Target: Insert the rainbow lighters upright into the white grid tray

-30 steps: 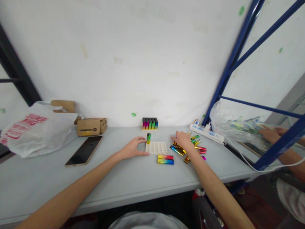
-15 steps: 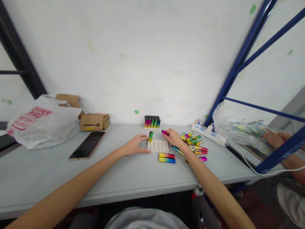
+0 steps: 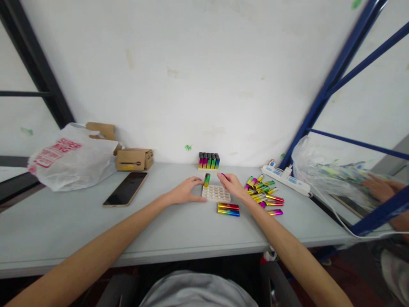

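Note:
My left hand (image 3: 188, 191) rests at the left side of a white tray (image 3: 216, 198) with rows of holes, its thumb and fingers spanning that edge. A green and yellow lighter (image 3: 207, 181) stands upright in the tray's back left corner. Over the tray's back right side, my right hand (image 3: 232, 185) is closed on a purple lighter (image 3: 223, 175), mostly hidden by the fingers. In front of the tray, a red-yellow lighter (image 3: 228, 206) and a blue-yellow lighter (image 3: 228, 212) lie side by side.
Several loose lighters (image 3: 262, 187) are heaped right of my right hand. A filled lighter tray (image 3: 208, 161) stands by the wall. Leftward are a phone (image 3: 125, 189), a cardboard box (image 3: 134, 160) and a plastic bag (image 3: 73, 157). A power strip (image 3: 286, 180) lies at back right; another person's hands (image 3: 380, 187) show beyond the blue frame.
My right hand has brought the purple lighter closer to the tray's back edge and turned it more upright. My left hand keeps its place at the tray. The whole view has shifted slightly.

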Motion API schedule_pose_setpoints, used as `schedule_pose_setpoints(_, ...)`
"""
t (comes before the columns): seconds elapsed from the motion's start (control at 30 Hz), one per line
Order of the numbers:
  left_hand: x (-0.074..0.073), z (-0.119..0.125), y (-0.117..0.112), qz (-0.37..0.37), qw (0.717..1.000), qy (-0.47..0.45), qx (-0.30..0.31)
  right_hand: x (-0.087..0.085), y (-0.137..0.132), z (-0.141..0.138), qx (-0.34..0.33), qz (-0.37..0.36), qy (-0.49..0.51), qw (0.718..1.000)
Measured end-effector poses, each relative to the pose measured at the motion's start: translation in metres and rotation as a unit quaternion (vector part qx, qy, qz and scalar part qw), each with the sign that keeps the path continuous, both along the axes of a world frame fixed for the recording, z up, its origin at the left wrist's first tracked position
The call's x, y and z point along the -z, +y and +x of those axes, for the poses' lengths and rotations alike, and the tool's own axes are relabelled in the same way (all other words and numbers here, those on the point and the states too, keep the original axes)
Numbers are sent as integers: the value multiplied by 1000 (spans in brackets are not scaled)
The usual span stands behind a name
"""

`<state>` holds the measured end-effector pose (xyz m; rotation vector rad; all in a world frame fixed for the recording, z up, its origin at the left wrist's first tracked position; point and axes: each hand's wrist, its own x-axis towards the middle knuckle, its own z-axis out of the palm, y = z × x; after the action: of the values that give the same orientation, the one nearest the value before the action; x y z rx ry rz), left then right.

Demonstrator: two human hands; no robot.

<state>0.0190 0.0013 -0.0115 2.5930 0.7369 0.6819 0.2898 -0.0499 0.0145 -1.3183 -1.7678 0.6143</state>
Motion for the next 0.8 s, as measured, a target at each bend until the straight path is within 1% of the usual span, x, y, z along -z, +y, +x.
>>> schedule_pose_setpoints(0.13,2,-1,2,-2,1000,7,-5,3,-1,-7,46,18,-12,999)
schedule_pose_setpoints(0.27,2,-1,3,-3,1000,9,-6,4,0,-8,55,29,-27,998)
schedule_pose_setpoints(0.43,1,-1,2,-9,1000,11,1,3,0,-5,38,62,-54,996)
schedule_pose_setpoints(0.63,3,-1,4,-17,1000,12,-1,1,-4,-6,-26,104,-65,992)
schedule_pose_setpoints(0.73,2,-1,3,-19,1000,12,-3,0,-4,-7,-31,130,-98,986)
schedule_pose_setpoints(0.8,1,-1,2,-17,1000,8,0,0,-4,-7,-23,121,-123,985)
